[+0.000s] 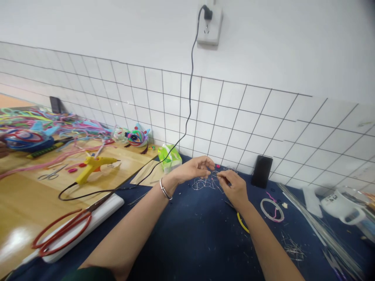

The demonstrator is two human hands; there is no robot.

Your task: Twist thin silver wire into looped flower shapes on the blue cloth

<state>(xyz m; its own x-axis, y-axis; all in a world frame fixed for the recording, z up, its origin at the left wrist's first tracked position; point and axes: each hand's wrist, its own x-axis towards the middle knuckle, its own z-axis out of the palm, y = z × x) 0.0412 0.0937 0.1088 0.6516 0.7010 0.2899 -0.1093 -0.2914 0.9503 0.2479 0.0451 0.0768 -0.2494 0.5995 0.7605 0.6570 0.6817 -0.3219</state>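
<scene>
My left hand [195, 168] reaches over the dark blue cloth with a silver bangle at its wrist. Its fingers are loosely curved, with a gap between thumb and fingertips. Just to its right, my right hand [234, 185] is closed in a pinch on a thin wire, whose far end is hard to follow. Below and between the hands lies a tangle of thin silvery wire loops [202, 184]. Under my right forearm, yellow-handled pliers [242, 223] are partly hidden.
A black phone [261, 171] leans against the tiled wall. Right of my arm lie a ring-shaped roll [272, 210], wire offcuts [293, 248] and a white mug [340, 205]. To the left are red-handled scissors [63, 234], a yellow glue gun [95, 166] and its black cord.
</scene>
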